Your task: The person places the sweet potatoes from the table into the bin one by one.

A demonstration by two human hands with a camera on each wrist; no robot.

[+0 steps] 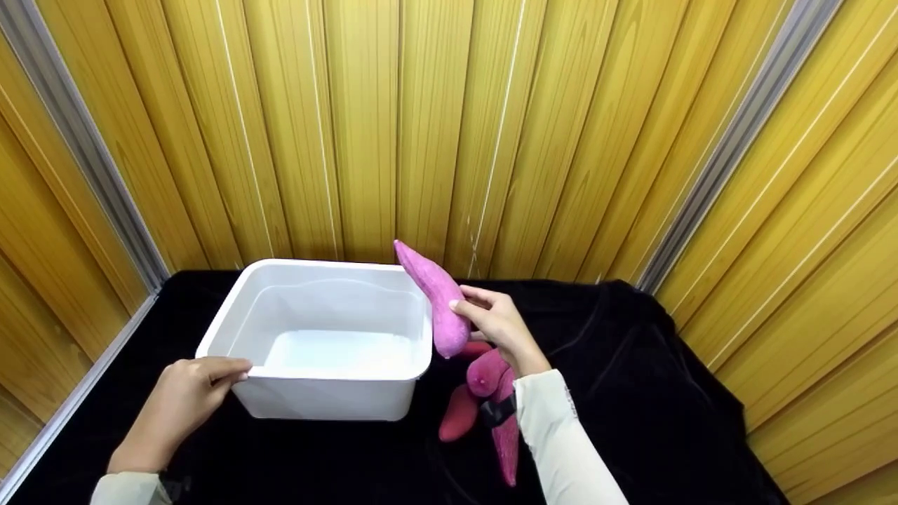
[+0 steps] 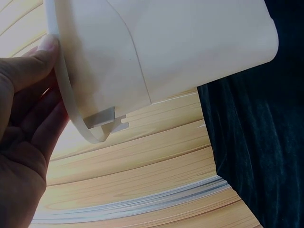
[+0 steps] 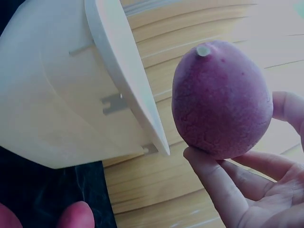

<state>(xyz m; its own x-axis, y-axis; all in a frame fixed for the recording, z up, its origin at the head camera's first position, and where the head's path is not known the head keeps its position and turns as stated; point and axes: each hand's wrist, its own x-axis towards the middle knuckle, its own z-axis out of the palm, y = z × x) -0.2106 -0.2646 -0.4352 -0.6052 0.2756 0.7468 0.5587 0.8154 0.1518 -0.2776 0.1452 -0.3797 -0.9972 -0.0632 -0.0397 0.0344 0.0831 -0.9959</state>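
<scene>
A white plastic tub (image 1: 330, 396) stands on the black cloth, its inside showing only a bare floor. My left hand (image 1: 188, 393) pinches the tub's near left corner at the rim, thumb on one side in the left wrist view. A long pinkish-purple sweet potato (image 1: 436, 294) is held up in my right hand (image 1: 501, 322), beside the tub's right rim, its thin tip pointing up and left. In the right wrist view its blunt end (image 3: 221, 104) faces the camera, fingers around it. Below my right hand lie several more sweet potatoes (image 1: 459, 414), partly hidden by the wrist.
Black cloth (image 1: 645, 407) covers the table around the tub. Wood-patterned yellow panels (image 1: 365, 126) rise close behind and on both sides, joined by grey metal corner posts (image 1: 736, 140). A dark strap (image 1: 499, 410) sits at the right wrist.
</scene>
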